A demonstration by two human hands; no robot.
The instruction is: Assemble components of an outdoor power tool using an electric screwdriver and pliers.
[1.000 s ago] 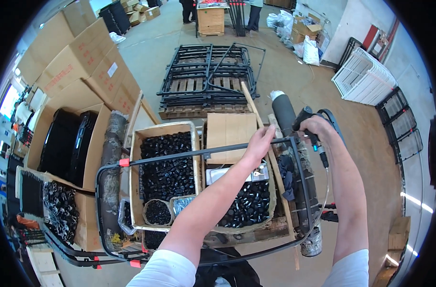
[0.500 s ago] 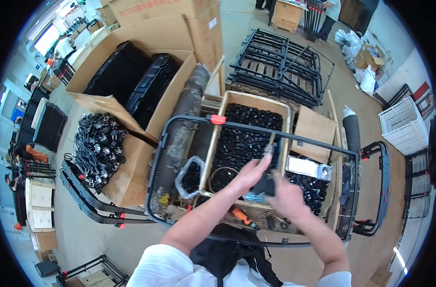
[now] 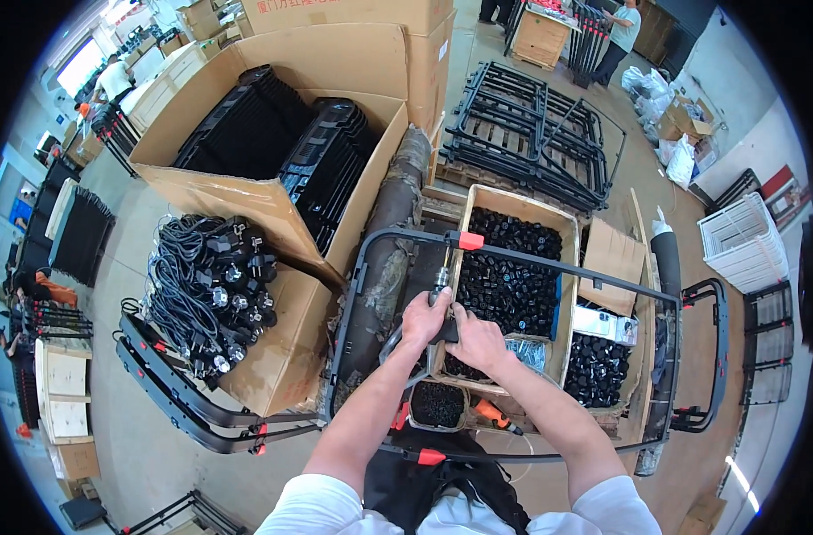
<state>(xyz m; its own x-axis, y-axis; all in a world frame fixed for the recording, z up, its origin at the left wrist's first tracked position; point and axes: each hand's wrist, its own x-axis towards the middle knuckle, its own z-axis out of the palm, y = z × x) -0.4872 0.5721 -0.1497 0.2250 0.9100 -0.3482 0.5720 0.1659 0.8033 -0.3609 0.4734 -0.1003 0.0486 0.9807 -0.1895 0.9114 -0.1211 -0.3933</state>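
Both my hands are closed on a power screwdriver with a metal nose (image 3: 439,287) and a long bit. My left hand (image 3: 424,321) wraps round its front part, while my right hand (image 3: 479,341) grips its dark rear part. The bit reaches up to the far bar of a black tubular frame (image 3: 562,266), just left of a red clip (image 3: 470,241). Whether the tip touches a screw is too small to tell. A second red clip (image 3: 431,456) sits on the near bar.
Inside the frame stand a bin (image 3: 567,334) of black caps and a small tub (image 3: 437,406) of screws. An orange-handled tool (image 3: 493,413) lies near them. To the left are coiled cables (image 3: 197,285) on a carton and a big cardboard box (image 3: 214,201) holding black panels.
Both hands have moved left with the screwdriver, from over the right side of the bin to the frame's far bar. The view has shifted, and the small tub now shows plainly.
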